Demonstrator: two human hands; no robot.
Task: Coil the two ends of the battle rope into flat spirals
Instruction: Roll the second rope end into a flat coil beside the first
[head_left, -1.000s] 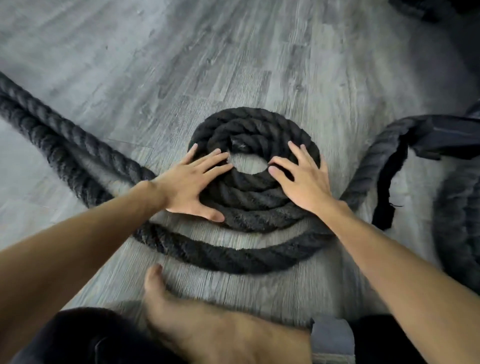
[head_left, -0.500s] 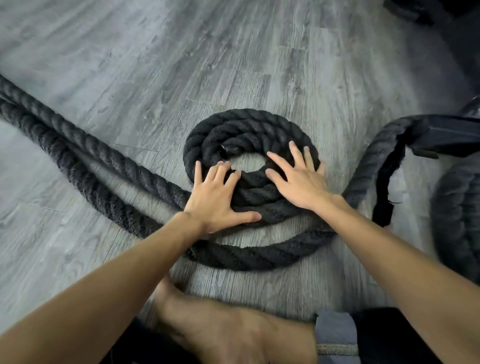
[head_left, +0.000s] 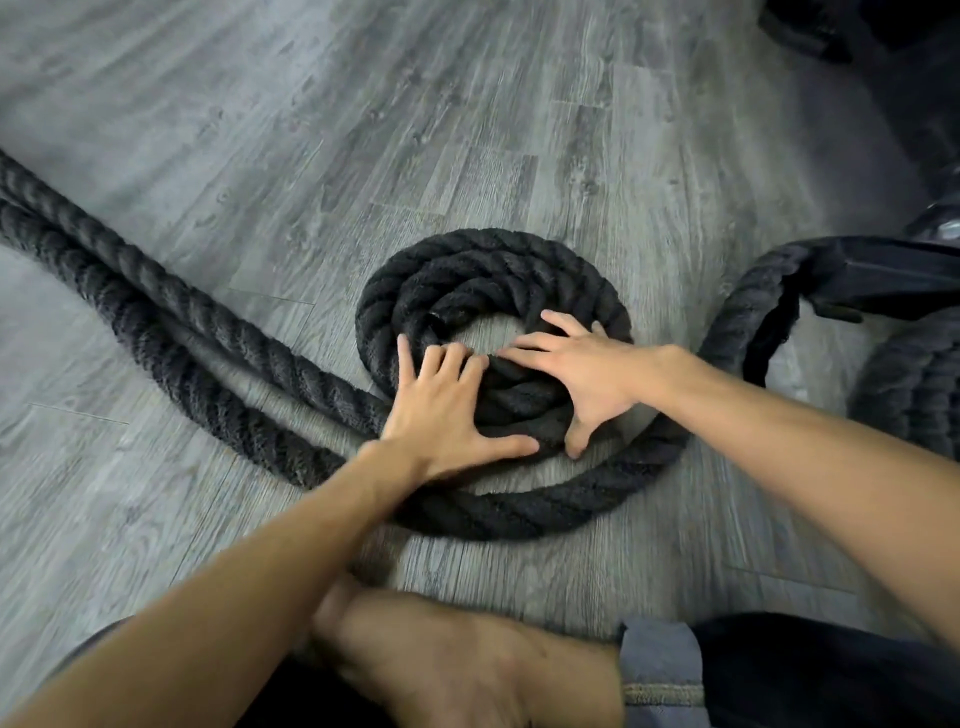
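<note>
Head view, rope coil (head_left: 488, 265) under hands (head_left: 441, 410) (head_left: 587, 374) (flat)

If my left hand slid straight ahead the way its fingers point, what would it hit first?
Probably the far turns of the rope coil, just past the bare floor patch at its centre. The left hand would pass beside the right hand.

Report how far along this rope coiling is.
Done: a spiral of a few tight turns lies flat on the floor. In hand: left hand and right hand press flat on its near side. Left: the outer loop lies slack, and long rope runs off left.
</note>
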